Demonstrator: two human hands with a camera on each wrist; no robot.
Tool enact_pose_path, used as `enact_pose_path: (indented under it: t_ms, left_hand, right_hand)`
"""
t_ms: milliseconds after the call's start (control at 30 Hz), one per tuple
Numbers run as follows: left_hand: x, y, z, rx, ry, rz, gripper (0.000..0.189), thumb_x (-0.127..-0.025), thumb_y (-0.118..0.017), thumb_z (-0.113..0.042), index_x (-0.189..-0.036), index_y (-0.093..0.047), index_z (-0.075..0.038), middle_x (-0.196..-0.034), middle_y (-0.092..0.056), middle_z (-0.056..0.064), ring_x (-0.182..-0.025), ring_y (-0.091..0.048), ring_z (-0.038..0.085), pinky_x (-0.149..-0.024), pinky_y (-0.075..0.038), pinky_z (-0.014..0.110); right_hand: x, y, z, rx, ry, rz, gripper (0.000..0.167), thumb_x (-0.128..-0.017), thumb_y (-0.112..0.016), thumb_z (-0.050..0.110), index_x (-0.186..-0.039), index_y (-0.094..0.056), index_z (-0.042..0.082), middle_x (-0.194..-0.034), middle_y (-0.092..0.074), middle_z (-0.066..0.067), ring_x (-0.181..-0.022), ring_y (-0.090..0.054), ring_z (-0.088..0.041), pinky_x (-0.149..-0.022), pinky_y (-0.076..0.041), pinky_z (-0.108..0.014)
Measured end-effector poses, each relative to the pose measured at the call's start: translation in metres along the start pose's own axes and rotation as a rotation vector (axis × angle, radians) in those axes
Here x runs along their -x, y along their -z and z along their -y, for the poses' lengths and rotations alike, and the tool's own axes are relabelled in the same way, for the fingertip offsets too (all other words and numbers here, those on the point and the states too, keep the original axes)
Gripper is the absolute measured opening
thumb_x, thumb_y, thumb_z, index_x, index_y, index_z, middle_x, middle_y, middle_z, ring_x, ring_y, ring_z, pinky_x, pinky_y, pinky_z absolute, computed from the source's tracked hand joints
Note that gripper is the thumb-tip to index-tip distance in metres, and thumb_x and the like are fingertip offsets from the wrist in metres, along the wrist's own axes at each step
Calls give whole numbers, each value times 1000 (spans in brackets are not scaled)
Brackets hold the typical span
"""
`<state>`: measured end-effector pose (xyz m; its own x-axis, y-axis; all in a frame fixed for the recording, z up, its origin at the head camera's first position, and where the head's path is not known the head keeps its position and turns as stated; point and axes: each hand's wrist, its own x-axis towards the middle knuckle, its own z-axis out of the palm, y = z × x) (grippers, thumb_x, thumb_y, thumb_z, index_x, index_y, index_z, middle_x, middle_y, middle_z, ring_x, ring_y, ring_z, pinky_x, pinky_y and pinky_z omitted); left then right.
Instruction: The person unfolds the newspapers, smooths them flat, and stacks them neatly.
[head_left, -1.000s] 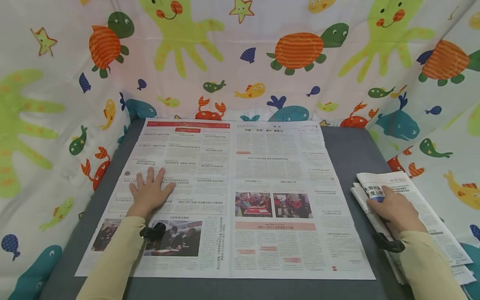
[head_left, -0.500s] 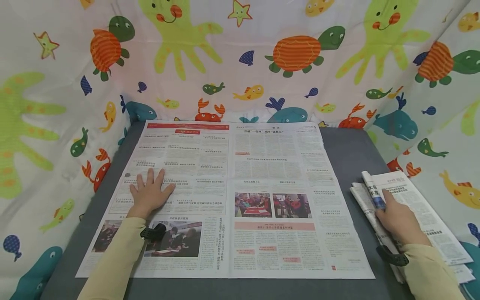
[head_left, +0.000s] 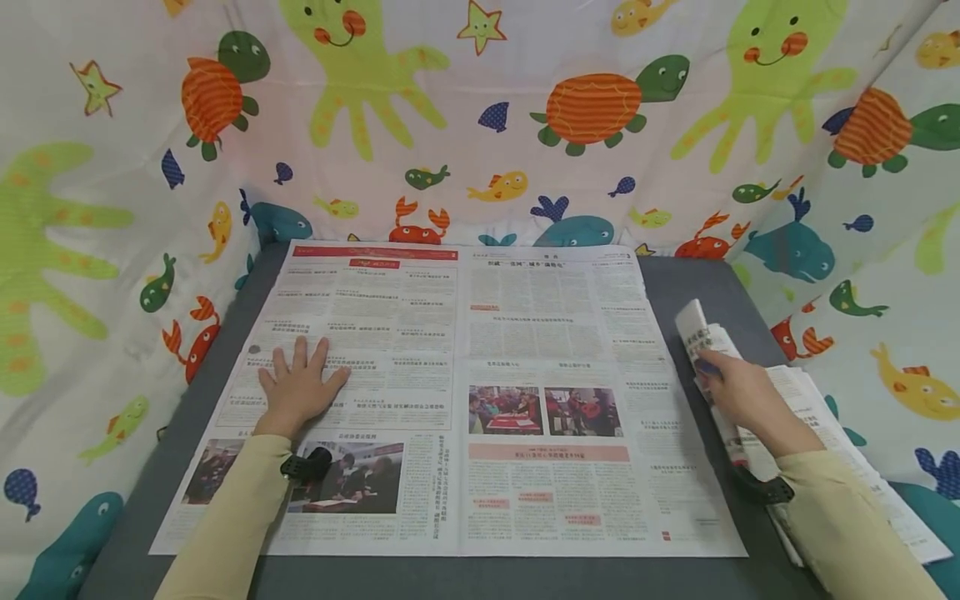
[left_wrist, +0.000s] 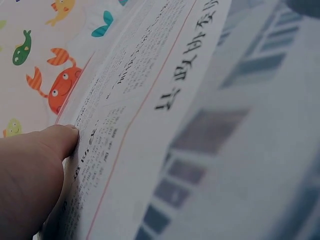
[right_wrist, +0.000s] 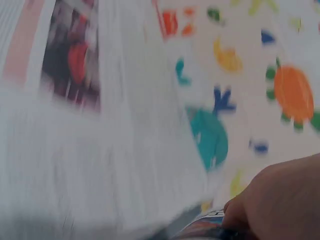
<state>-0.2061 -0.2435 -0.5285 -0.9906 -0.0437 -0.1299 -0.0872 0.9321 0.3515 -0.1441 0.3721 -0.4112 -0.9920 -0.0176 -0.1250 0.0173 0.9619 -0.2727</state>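
A newspaper sheet lies spread open, its fold running down the middle. My left hand rests on its left page with fingers spread; in the left wrist view the thumb side of that hand lies at the printed paper. To the right of the sheet, my right hand grips a folded newspaper near its left edge, which curls up beside the sheet's right border. In the right wrist view the right hand shows at the lower right, the paper under its fingers mostly cut off.
More folded newspapers lie at the right side, partly behind the right forearm. The grey table shows around the spread sheet. A white curtain with sea animals hangs behind and at both sides.
My right hand has picked a folded newspaper off the pile and moved it left and away from me, toward the spread sheet. The left hand has stayed in place.
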Motion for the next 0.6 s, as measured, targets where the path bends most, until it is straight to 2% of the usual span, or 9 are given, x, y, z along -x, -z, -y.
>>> enact_pose_path:
  t_ms: [100, 167, 267, 333, 467, 600]
  left_hand:
    - [1, 2, -1, 4, -2, 3, 85, -101, -49, -54, -163, -16, -6, -169, 3, 30, -151, 14, 61, -113, 9, 81]
    - [2, 4, 1, 1, 3, 7, 85, -101, -49, -54, -163, -15, -6, -169, 3, 29, -151, 14, 61, -113, 9, 81]
    - [2, 6, 2, -5, 13, 14, 85, -101, -48, -55, -163, -15, -6, -169, 4, 30, -151, 14, 61, -113, 10, 81]
    - [1, 7, 3, -12, 15, 16, 86, -101, -49, -54, -163, -15, -6, -169, 4, 30, -151, 14, 61, -113, 9, 81]
    - [-1, 5, 2, -12, 4, 25, 86, -101, -49, -54, -163, -14, -6, -169, 3, 30, -151, 14, 61, -113, 8, 81]
    - [-3, 1, 4, -13, 4, 23, 86, -101, -48, -56, -164, -14, -7, -169, 4, 29, -151, 14, 60, -114, 8, 81]
  right_hand:
    - [-8, 14, 47, -139, 57, 27, 49, -104, -48, 11, -150, -43, -4, -134, -57, -39, -83, -62, -34, -59, -47, -36]
    - [-14, 20, 80, -251, 105, 61, 53, -105, -49, 15, -154, -39, -1, -142, -52, -37, -94, -67, -37, -61, -49, -33]
    - [-24, 27, 126, -466, 171, 106, 57, -105, -53, 17, -158, -37, 5, -150, -49, -31, -114, -66, -41, -68, -57, -31]
    - [-31, 30, 152, -627, 210, 135, 60, -104, -55, 16, -159, -35, 9, -152, -49, -26, -118, -65, -39, -72, -60, -30]
    - [-49, 25, 184, -915, 251, 170, 66, -100, -57, 7, -161, -32, 15, -153, -48, -20, -108, -68, -22, -74, -62, -30]
    - [-74, -6, 195, -1116, 229, 193, 69, -99, -55, -2, -161, -31, 15, -150, -48, -22, -99, -67, -10, -72, -61, -27]
